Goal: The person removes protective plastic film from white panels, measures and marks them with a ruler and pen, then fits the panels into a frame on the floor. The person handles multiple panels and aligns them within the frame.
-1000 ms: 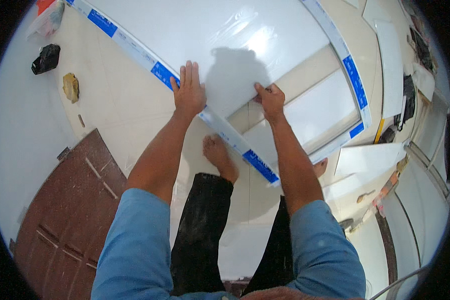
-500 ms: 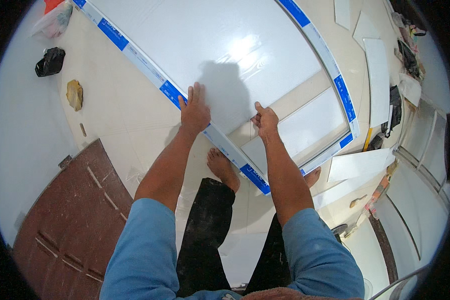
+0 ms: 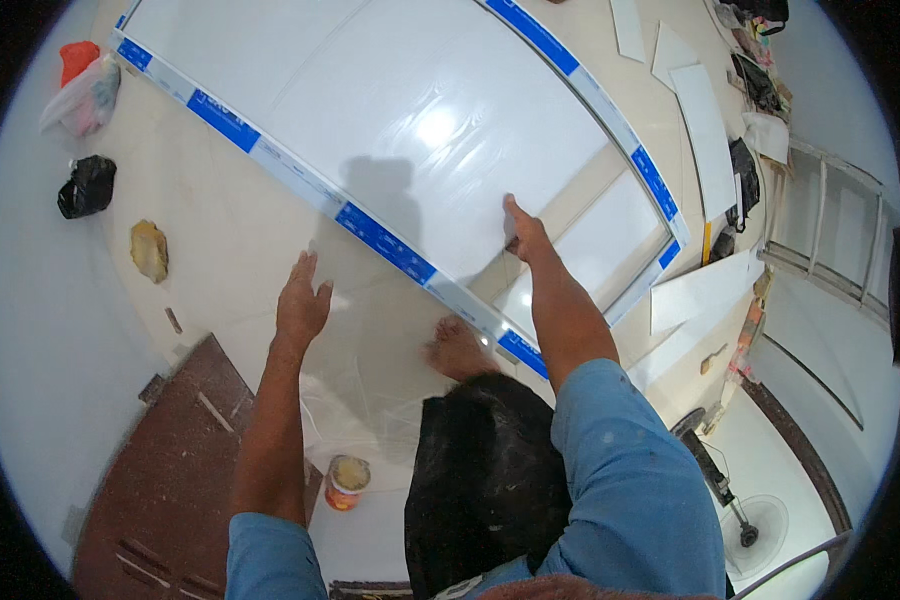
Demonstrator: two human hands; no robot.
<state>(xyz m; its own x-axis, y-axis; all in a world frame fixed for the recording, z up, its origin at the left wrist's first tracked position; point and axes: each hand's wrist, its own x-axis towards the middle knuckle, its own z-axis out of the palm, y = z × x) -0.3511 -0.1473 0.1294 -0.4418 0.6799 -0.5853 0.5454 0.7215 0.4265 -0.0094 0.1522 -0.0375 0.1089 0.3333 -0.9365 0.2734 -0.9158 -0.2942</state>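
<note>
A large frame [image 3: 385, 243], wrapped in blue-and-white protective film, lies on the floor before me. Inside it a glossy white panel [image 3: 470, 160] covers most of the opening. A smaller white panel [image 3: 598, 240] lies at the frame's near right end, with a strip of floor between the two. My right hand [image 3: 526, 236] grips the near edge of the large panel, thumb on top and fingers curled at the edge, partly hidden. My left hand [image 3: 303, 303] hovers off the frame's left side, fingers stretched and thumb apart, holding nothing. My foot [image 3: 458, 348] is beside the frame's left rail.
At lower left are a brown panelled door [image 3: 185, 470] and a small tub [image 3: 348, 478]. A black bag [image 3: 87, 187] and a yellowish lump [image 3: 149, 250] sit along the left wall. White offcuts [image 3: 703, 130], a metal ladder [image 3: 820, 215] and a fan [image 3: 750, 530] stand or lie at right.
My left hand has come off the frame's left rail and moved left and down. My right hand stays at the panel's edge. The view has shifted, bringing the tub and fan into sight.
</note>
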